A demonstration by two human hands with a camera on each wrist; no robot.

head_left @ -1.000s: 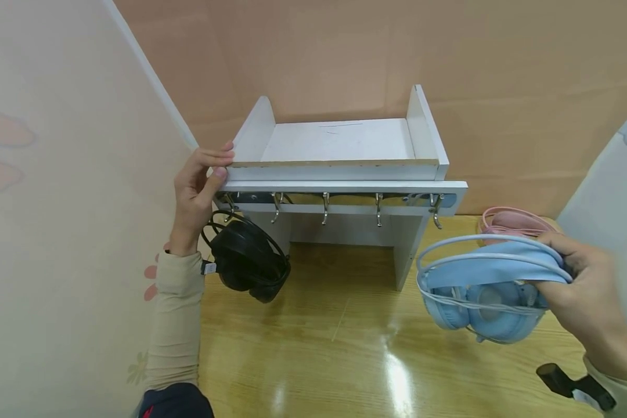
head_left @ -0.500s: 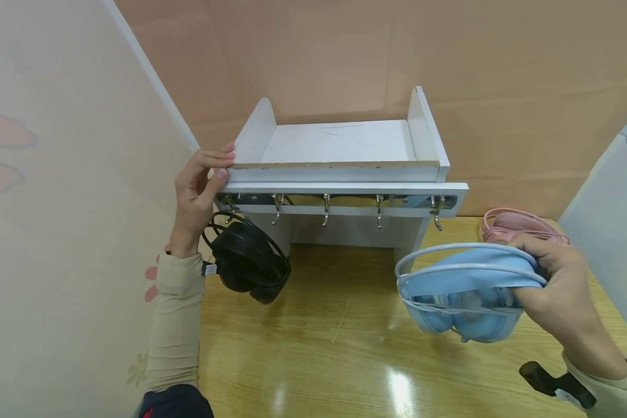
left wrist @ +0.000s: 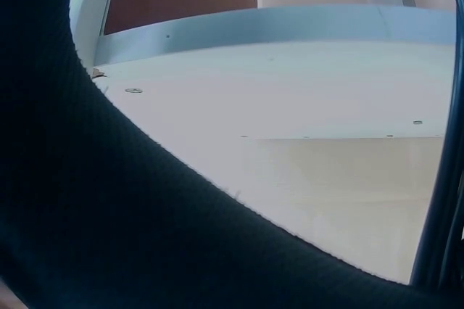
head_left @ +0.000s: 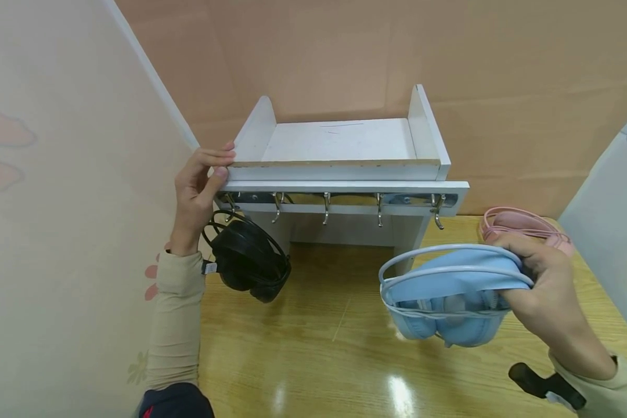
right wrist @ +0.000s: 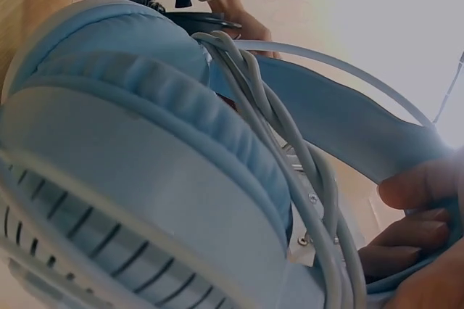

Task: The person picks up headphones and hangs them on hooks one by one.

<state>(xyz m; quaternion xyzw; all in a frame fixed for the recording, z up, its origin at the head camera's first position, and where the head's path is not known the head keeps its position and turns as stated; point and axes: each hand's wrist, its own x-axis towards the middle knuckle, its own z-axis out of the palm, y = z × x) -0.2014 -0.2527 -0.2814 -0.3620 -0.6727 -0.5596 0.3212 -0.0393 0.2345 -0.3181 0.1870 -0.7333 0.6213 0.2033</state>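
My right hand (head_left: 546, 284) grips light blue headphones (head_left: 454, 284) by the headband, in the air right of the white rack. Their cable is wound around them; in the right wrist view the ear cups (right wrist: 138, 157) hang below the band. With thumb and fingers, my left hand (head_left: 194, 188) holds the left front corner of the white shelf rack (head_left: 345, 187). Black headphones (head_left: 248, 258) hang from its leftmost hook, beside my left wrist. Several metal hooks (head_left: 326, 208) line the rack's front. Dark headphone parts (left wrist: 145, 200) block much of the left wrist view.
Pink headphones (head_left: 522, 225) lie on the wooden floor (head_left: 313, 360) at the right, behind my right hand. Walls stand close on the left (head_left: 73, 232) and right (head_left: 616, 203). Brown paper covering (head_left: 334, 52) spans the back.
My right hand has carried the blue headphones leftward, nearer the rack's right end. My left hand and the black headphones have stayed in place.
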